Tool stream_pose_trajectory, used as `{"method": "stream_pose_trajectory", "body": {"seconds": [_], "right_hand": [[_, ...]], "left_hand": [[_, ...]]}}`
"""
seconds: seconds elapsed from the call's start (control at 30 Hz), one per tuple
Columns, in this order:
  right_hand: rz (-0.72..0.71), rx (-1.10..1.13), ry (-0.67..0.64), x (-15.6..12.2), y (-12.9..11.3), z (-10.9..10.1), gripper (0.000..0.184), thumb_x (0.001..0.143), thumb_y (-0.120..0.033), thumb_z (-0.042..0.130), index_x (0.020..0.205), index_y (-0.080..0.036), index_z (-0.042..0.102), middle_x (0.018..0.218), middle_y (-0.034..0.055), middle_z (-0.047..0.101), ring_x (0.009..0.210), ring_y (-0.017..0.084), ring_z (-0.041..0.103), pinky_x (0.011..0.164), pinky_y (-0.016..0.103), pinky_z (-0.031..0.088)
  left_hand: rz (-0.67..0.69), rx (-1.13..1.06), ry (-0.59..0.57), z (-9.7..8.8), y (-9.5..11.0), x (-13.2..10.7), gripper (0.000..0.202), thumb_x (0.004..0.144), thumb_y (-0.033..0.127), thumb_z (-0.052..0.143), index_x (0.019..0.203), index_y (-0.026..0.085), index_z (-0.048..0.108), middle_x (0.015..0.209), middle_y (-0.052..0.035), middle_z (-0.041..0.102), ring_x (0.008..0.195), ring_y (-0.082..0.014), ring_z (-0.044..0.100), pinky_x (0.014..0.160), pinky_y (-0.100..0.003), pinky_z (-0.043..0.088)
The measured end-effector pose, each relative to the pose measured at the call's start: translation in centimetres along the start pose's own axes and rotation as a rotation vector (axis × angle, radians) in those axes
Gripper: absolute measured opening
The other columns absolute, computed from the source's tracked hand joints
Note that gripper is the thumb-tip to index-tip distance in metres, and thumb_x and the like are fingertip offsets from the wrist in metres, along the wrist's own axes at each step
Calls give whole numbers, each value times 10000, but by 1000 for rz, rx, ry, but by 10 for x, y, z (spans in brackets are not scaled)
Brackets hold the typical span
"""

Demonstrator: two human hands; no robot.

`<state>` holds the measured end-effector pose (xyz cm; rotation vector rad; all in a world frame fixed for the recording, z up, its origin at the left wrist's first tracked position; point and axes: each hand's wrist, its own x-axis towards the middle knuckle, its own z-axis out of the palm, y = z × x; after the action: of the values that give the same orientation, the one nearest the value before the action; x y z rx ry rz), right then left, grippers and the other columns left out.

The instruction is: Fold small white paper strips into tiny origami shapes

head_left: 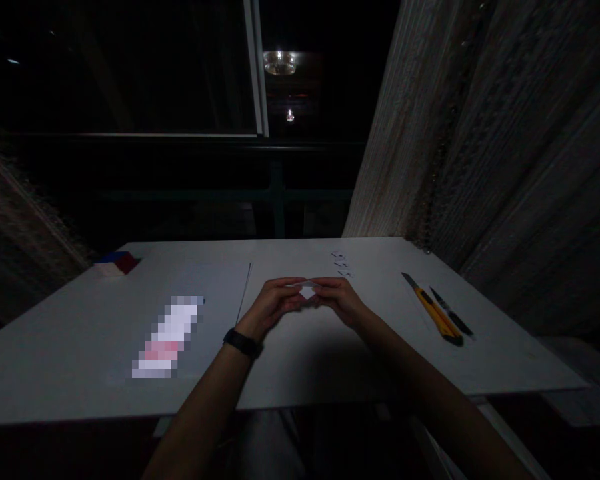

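Observation:
Both hands meet above the middle of the white table, closed on one small folded piece of white paper. My left hand, with a dark band on its wrist, grips the paper's left side. At its right side, the fingers of my right hand pinch it. Thumbs and fingertips cover much of the paper, so its full shape is hidden. Just beyond the right hand, a few small marked pieces lie in a row on the table.
On the right of the table lie a yellow utility knife and a dark pointed tool. A bright blurred-out rectangle rests on pale sheets at left. A coloured block stands far left. Curtains hang beyond.

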<state>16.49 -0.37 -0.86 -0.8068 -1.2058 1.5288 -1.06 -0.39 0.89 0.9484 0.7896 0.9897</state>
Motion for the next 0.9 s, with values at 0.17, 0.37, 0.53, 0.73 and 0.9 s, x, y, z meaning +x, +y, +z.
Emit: {"method": "stream_pose_trajectory", "body": {"seconds": [0.17,0.37,0.53,0.73,0.9], "right_hand": [[-31,-2,1,-1,-1,-1,209,608,-214,660,806,-177,713,631,34,660,591,134,580,630,271,445],[-141,-233,17,0,1,1,239,661,-341,641,775,-138,691,626,33,633,576,131,560,579,265,429],[-227,-369,129,5,9,4,334,563,-307,723,843,-168,605,579,-35,581,517,109,548,511,225,411],[-78,-367,167,6,9,3,317,583,-416,696,666,-121,616,533,22,615,469,110,544,499,239,420],[-1,-358,144,4,4,3,346,530,-437,728,550,-112,611,521,55,637,428,95,521,462,228,400]], "left_hand": [[39,-55,31,0,-1,2,208,628,96,628,832,61,649,665,-90,653,585,-143,616,596,-261,508],[123,113,78,3,-4,3,255,609,255,698,766,60,646,619,-76,644,543,-135,596,518,-226,473],[180,247,103,5,-10,7,398,569,248,732,912,82,619,545,-35,616,475,-120,565,477,-224,444],[238,351,130,3,-10,8,253,618,312,684,706,84,618,511,-30,591,439,-87,511,459,-202,395],[210,327,108,2,-10,8,236,614,306,673,677,88,610,523,-43,598,457,-103,526,447,-209,396]]}}
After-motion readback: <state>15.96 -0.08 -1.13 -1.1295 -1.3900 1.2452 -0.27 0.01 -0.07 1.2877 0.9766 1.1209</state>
